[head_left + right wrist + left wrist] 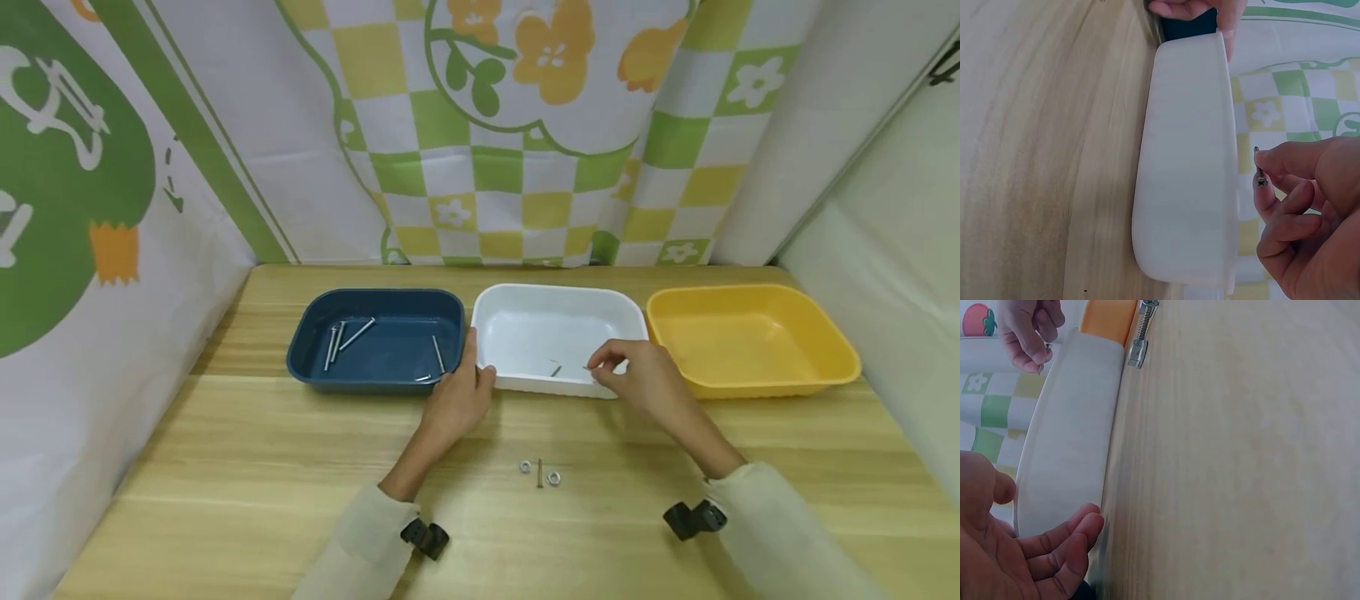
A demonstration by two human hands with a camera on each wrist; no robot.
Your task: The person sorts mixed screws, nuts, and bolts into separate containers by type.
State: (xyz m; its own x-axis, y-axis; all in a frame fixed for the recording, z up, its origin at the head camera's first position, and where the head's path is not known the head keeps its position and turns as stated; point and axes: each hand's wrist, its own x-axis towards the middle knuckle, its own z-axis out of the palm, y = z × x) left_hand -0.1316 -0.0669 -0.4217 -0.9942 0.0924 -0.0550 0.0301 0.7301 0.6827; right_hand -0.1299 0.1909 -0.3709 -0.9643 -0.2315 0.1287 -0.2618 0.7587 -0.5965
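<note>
Between thumb and fingertips, my right hand (648, 379) pinches a small screw over the front right of the white tray (558, 383); the right wrist view shows the cross-slotted head of the screw (1261, 181). My left hand (459, 400) rests at the white tray's left end, beside the blue tray (375, 387), its fingers fairly straight. In the left wrist view the left hand's fingers (1054, 553) lie by the white tray's wall (1079, 425). Another small screw (556, 371) lies inside the white tray.
Several long bolts lie in the blue tray. A yellow tray (750, 387) stands at the right. Nearer on the table (300, 483) lie a nut (525, 467), a brass-coloured screw (539, 473) and a second nut (553, 478). A patterned curtain (487, 183) hangs behind the trays.
</note>
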